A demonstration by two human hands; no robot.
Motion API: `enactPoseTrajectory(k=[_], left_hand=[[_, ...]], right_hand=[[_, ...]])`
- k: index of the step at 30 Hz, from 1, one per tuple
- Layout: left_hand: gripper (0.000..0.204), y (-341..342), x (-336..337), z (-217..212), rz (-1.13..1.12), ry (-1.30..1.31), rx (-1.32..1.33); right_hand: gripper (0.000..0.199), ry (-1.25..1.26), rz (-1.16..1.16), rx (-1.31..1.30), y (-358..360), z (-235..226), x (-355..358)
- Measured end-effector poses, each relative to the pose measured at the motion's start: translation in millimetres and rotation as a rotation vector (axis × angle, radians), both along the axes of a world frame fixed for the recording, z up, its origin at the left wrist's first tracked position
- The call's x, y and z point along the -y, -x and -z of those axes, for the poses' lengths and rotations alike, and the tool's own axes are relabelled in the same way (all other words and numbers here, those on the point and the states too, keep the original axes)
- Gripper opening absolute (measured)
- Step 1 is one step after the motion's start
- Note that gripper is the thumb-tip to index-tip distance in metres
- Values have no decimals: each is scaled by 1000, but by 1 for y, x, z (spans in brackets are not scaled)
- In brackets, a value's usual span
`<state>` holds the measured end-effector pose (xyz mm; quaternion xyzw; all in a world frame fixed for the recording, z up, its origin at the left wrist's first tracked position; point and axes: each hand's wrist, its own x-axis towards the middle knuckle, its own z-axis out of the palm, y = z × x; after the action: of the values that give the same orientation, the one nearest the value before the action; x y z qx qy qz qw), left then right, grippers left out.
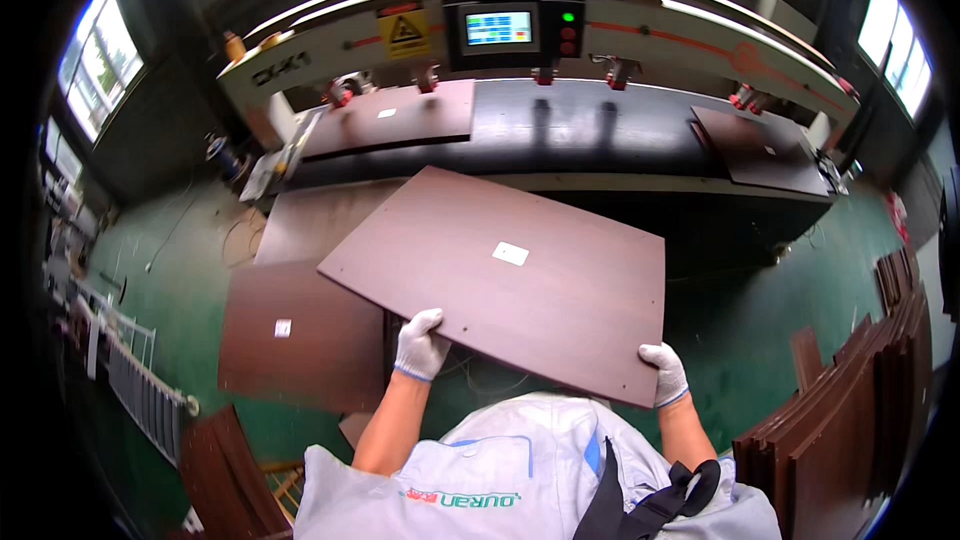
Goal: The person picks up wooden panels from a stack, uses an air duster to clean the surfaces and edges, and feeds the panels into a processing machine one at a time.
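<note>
A large reddish-brown panel (pixel 430 250) with a small white label (pixel 511 254) and a few small holes near its edges is held up in front of me, tilted, its far left corner raised toward the machine. My left hand (pixel 421 345), in a white glove, grips its near edge. My gloved right hand (pixel 665 374) holds it by the near right corner. The thumbs lie on top; the other fingers are mostly hidden beneath. Below and left of the held panel lies another brown panel (pixel 300 350), also labelled, partly covered by it.
Ahead is a long machine with a black bed (pixel 560 135), a lit screen (pixel 499 28) and red-tipped heads above. One brown panel (pixel 420 118) rests on the bed's left, another (pixel 765 150) on its right. Stacked brown boards (pixel 830 420) stand at right; a roller conveyor (pixel 150 395) is at left.
</note>
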<state>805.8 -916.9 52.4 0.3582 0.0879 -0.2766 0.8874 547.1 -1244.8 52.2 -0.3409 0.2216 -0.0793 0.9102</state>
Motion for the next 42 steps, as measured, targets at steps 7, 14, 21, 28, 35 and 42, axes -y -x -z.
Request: enactPoseTrajectory(k=[7,14,21,28,35,42], left_hand=[[13,-135,199,43,152,40,5],[29,-206,381,91,36,58,-249],[47,-269,478,122,474,-516,-277],[24,-361,524,153,159,-640,-410],[16,-381,555,148,127,-721,-366],[14,-366,565,114,0,-689,-305]], right_hand=[[50,-42,138,-16,-84,48,158],[48,256,95,-292,-227,79,387],[85,1597,-357,-944,-366,60,507],[80,1862,-387,-1069,-410,100,540],[74,2034,-277,-910,-422,122,576],[51,1843,-11,-506,-522,48,608]])
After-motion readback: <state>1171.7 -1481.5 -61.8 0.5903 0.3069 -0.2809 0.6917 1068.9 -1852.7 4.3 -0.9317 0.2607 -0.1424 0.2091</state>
